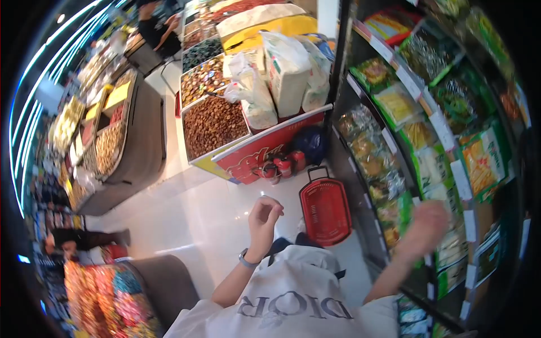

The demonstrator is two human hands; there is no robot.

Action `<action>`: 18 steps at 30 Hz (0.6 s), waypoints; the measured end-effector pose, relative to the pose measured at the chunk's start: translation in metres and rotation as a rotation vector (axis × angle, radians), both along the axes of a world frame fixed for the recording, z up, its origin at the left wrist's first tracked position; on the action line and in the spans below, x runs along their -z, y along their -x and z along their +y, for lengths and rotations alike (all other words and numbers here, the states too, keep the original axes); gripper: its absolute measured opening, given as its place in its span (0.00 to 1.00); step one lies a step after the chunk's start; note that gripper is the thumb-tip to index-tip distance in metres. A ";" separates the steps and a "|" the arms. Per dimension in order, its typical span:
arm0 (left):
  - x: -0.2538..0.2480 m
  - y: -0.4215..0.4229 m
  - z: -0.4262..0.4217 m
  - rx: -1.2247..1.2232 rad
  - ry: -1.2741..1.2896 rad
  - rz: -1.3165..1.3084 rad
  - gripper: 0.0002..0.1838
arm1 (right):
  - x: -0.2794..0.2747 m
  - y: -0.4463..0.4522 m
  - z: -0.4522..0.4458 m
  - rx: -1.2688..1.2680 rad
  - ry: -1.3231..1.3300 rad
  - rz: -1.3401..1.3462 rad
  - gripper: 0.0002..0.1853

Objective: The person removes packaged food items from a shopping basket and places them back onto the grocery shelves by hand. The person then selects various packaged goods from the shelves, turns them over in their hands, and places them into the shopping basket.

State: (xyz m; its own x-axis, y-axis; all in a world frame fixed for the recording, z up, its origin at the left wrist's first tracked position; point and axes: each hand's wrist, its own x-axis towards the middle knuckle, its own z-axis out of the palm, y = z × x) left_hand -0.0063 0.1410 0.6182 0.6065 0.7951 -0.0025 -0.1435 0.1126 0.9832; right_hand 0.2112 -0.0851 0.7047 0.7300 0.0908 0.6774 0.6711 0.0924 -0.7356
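Observation:
My left hand (264, 218), with a watch (248, 258) on its wrist, is held in front of my body above the floor. Its fingers are curled inward and I see nothing in them. My right hand (429, 224) is raised at the shelves on the right, in front of green-edged food packets (449, 232). Motion smears its fingers, so their shape and any contact with the packets cannot be made out. On the floor between my two arms stands a red shopping basket (326, 209) with its black handle toward the bins.
Shelves of packaged food (420, 101) with price labels (408, 83) line the right side. Ahead is a bulk bin of brown pieces (215, 125), with bagged white packs (286, 76) beside it. Another display counter (132, 138) stands left, wrapped sweets (110, 298) lower left. A person (155, 31) is farther back.

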 end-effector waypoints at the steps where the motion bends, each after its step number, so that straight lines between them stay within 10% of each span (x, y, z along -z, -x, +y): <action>1: 0.009 -0.007 0.014 0.039 -0.009 0.027 0.04 | -0.027 -0.013 -0.008 0.197 -0.006 -0.226 0.05; 6: 0.058 -0.042 0.077 0.236 0.062 0.144 0.04 | -0.182 -0.020 -0.023 0.465 -0.659 0.041 0.14; 18: 0.263 -0.152 0.181 0.754 0.030 0.372 0.02 | 0.084 0.092 0.110 0.638 0.094 0.583 0.13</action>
